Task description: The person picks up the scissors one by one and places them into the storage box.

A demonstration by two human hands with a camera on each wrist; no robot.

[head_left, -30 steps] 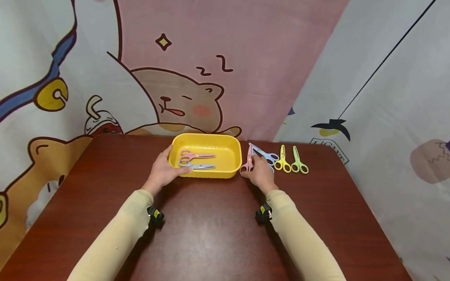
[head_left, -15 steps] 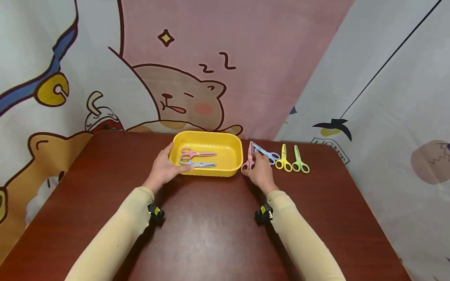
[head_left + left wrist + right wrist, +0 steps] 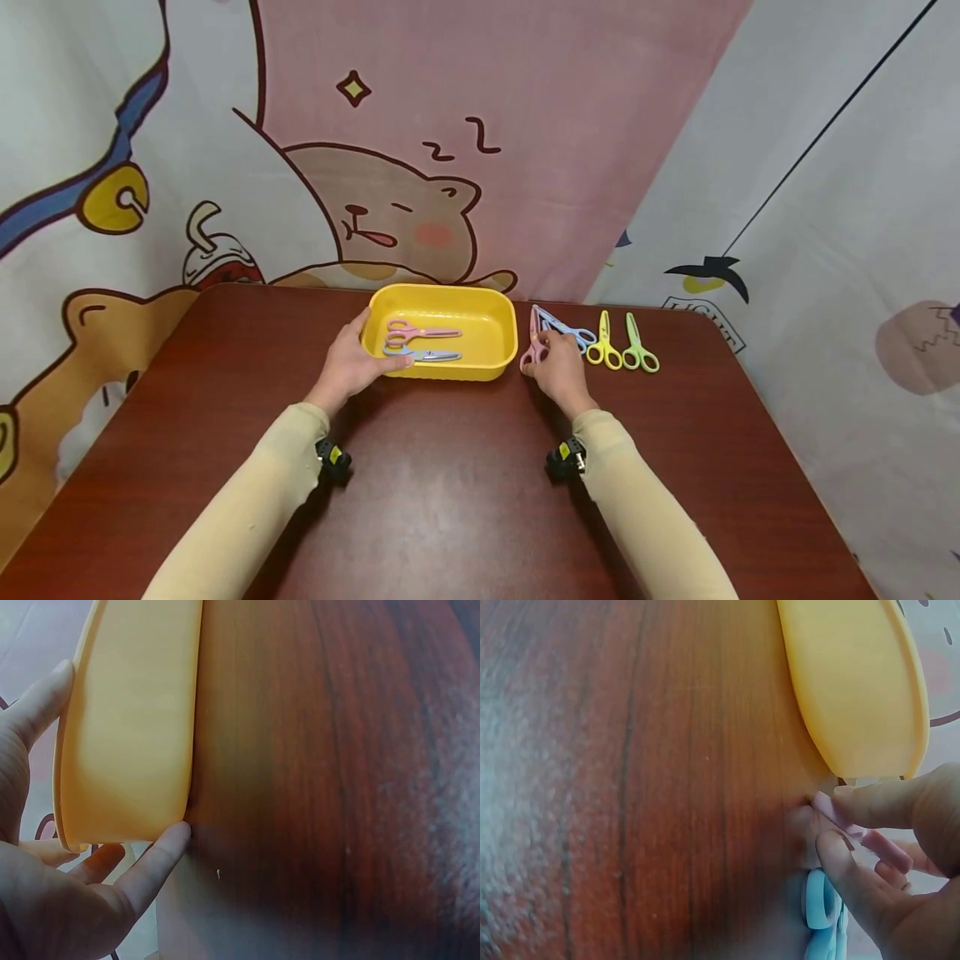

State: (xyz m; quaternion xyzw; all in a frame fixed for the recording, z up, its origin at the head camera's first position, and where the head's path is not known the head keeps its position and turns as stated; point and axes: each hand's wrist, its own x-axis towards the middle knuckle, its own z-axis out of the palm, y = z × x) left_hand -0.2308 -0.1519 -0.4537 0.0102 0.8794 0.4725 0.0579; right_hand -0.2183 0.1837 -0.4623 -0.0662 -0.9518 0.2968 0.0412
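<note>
Pink scissors (image 3: pixel 534 333) lie on the wooden table (image 3: pixel 450 483), just right of the yellow tray (image 3: pixel 450 372). Leftmost, the left hand (image 3: pixel 351 358) clasps the tray's left end, thumb at the near rim, well apart from those scissors. Inside the tray, a second pink pair (image 3: pixel 427 333) lies beyond a blue pair (image 3: pixel 438 357), both with blades pointing right. Past the tray, the right hand (image 3: pixel 564 373) is the nearer one: thumb and finger pinch the pink scissors at the handles, long axis running away from the person, crosswise to the pairs inside. Farther right come blue scissors (image 3: pixel 572 330), partly hidden, then yellow scissors (image 3: pixel 603 340) and green scissors (image 3: pixel 634 340). Against a second ago, the pinched handles sit slightly farther right, clearer of the tray.
</note>
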